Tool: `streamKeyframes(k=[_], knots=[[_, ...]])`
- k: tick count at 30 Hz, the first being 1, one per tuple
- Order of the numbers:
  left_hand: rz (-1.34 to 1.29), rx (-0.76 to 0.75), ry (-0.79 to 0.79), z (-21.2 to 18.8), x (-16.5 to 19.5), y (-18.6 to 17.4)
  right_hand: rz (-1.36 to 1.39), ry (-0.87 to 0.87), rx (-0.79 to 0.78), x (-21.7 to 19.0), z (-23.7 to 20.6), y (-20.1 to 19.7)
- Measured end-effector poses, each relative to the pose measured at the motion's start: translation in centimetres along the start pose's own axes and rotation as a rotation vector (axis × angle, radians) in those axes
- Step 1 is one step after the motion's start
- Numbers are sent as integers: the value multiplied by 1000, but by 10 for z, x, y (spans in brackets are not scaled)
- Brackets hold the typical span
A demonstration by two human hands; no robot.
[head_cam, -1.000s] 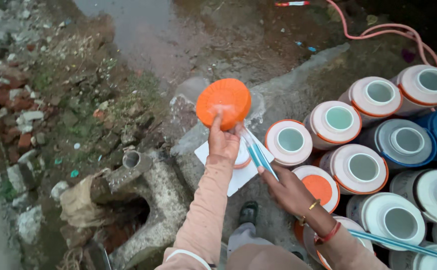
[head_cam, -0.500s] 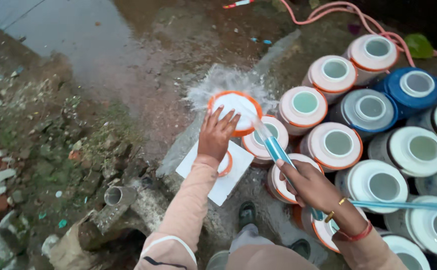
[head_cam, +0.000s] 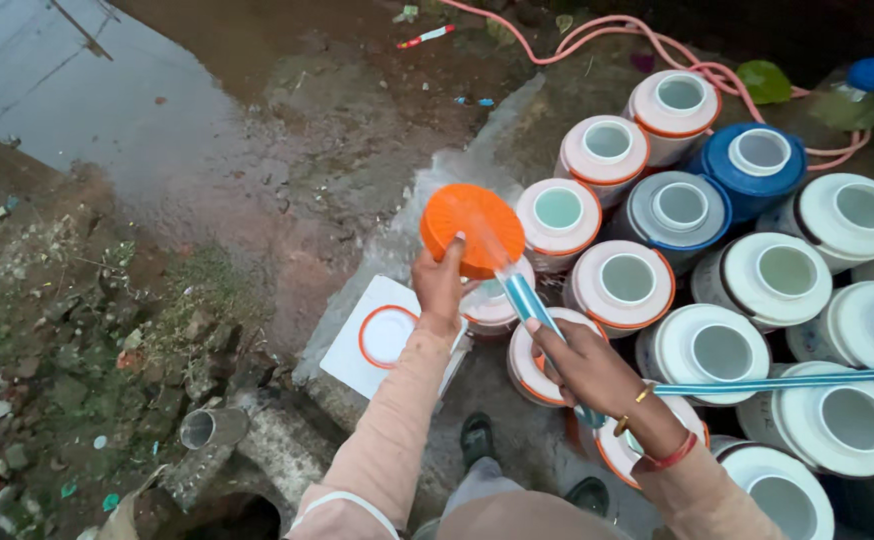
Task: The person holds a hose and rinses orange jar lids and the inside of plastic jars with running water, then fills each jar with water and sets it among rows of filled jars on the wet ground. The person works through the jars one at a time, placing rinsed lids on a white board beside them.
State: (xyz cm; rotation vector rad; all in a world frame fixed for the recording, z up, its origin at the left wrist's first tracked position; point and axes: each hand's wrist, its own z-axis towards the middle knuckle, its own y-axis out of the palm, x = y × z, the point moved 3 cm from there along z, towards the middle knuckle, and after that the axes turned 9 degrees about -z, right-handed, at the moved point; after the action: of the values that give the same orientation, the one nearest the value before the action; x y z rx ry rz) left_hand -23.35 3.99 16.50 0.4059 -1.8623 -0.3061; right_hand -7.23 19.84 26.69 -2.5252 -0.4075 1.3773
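A round orange plastic lid (head_cam: pixel 472 229) is held up by the left hand (head_cam: pixel 439 285), fingers closed around its lower edge, above the ground just left of the pots. A striped blue-and-white water hose (head_cam: pixel 532 308) is gripped firmly in the right hand (head_cam: pixel 597 370), its nozzle aimed up at the lid, and a spray of water is seen striking the lid's face. The hose runs on to the right across the pot tops.

A cluster of round water pots (head_cam: pixel 727 290), mostly white with orange trim, one blue (head_cam: pixel 752 165) and one grey (head_cam: pixel 679 212), is packed together on the right, each with an open round mouth. A white square container with an orange-rimmed opening (head_cam: pixel 382 335) lies below the left wrist. Wet muddy ground and a puddle (head_cam: pixel 87 90) are seen at upper left, and a pink hose (head_cam: pixel 657 50) is looped along the top. A grey pipe end (head_cam: pixel 207 428) is seen at lower left.
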Motion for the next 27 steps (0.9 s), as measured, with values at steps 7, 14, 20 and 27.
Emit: streamKeyframes(k=[7,14,20,27], knots=[[-575,-104,-304,-29,-45,50,145,-4,87,55,-13,-45],[-405,-43,-155,-52,-75,62,482,-39,287,125,-21,-92],[-361,294,-185,-58,-101,24,901,-7,449,176,-6,-121],[-314,303,-258,-1,-123,-20,949,301,584,225,33,-133]])
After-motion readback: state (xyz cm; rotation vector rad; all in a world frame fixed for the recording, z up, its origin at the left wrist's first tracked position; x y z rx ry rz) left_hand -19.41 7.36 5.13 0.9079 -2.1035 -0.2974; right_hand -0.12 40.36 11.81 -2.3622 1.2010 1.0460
